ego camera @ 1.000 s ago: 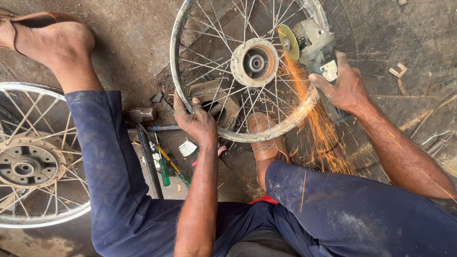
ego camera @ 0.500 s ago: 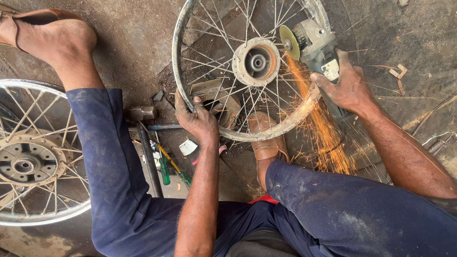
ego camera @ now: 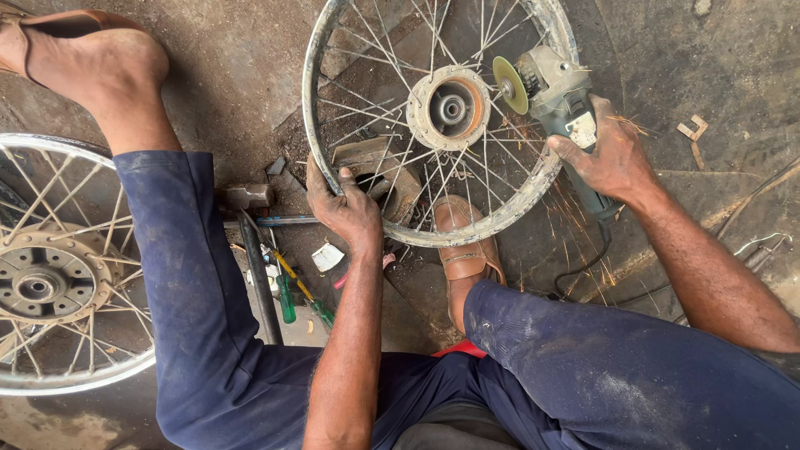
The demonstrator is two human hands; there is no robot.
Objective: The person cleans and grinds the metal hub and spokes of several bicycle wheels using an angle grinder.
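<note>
A spoked wheel (ego camera: 433, 117) is lying on the floor (ego camera: 708, 67) ahead, a second wheel (ego camera: 50, 283) sitting far left, tools (ego camera: 283, 283) lying between.

Even, soft daylight, seemingly from above; shadows faint and short. Mild glare on the chrome rim (ego camera: 79, 385) at left. Sharp centre, slight wide-angle bending toward edges. Faint streaked sparks (ego camera: 575, 242), perhaps motion-blurred.

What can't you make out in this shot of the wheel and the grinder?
Head view only:
- Angle grinder: the right hand covers its handle, so any switch is hidden.
- Spoked wheel: its top is cut off by the frame edge.
- Second wheel: cut off at the left edge.
- Left hand: its fingertips curl behind the rim.
- Hammer: the handle end passes under the trouser leg.
</note>
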